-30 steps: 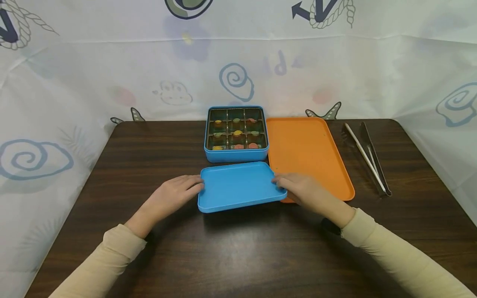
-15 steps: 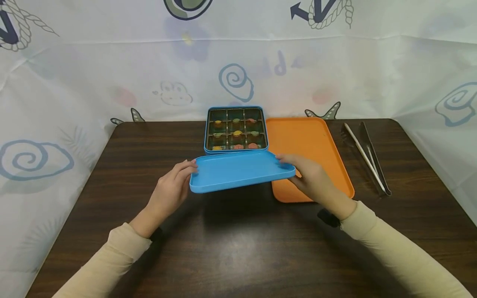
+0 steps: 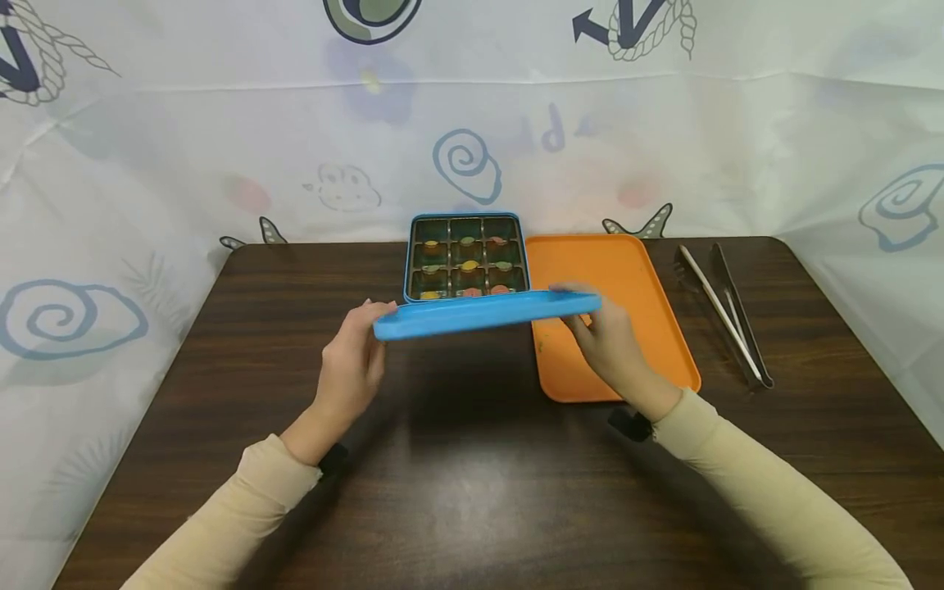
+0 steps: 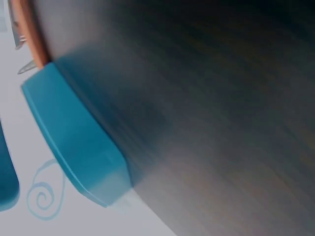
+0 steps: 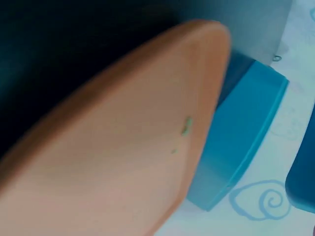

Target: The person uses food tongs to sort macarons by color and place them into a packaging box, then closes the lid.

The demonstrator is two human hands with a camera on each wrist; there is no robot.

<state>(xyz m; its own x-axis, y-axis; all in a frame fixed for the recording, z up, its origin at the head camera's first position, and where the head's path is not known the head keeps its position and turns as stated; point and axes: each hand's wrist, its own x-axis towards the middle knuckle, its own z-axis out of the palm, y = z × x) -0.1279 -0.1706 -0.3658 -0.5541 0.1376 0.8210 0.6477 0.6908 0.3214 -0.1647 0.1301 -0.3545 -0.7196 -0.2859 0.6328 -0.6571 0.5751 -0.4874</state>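
Note:
Both hands hold a blue rectangular lid (image 3: 487, 314) by its short ends, raised over the table and seen almost edge-on in the head view. My left hand (image 3: 345, 373) grips its left end, thumb near the top edge. At the other end my right hand (image 3: 618, 348) pinches the corner, its fingertips partly behind the lid. Just beyond stands a blue box (image 3: 407, 266) with a divided insert and small yellow, green and reddish pieces in its compartments. The lid overlaps the box's front wall in this view. Both wrist views show the box's outer side (image 4: 78, 132) and an edge of the lid (image 5: 302, 172).
An orange tray (image 3: 605, 266) lies right of the box, partly under my right hand, with small green crumbs (image 5: 187, 126) on it. Farther right, metal tongs (image 3: 721, 313) rest on the dark wooden table (image 3: 472, 492). A printed white cloth (image 3: 295, 147) hangs behind.
Both hands have lifted the lid up and away toward the box. It has tilted from showing its broad face to nearly edge-on. Box, tray and tongs stay put.

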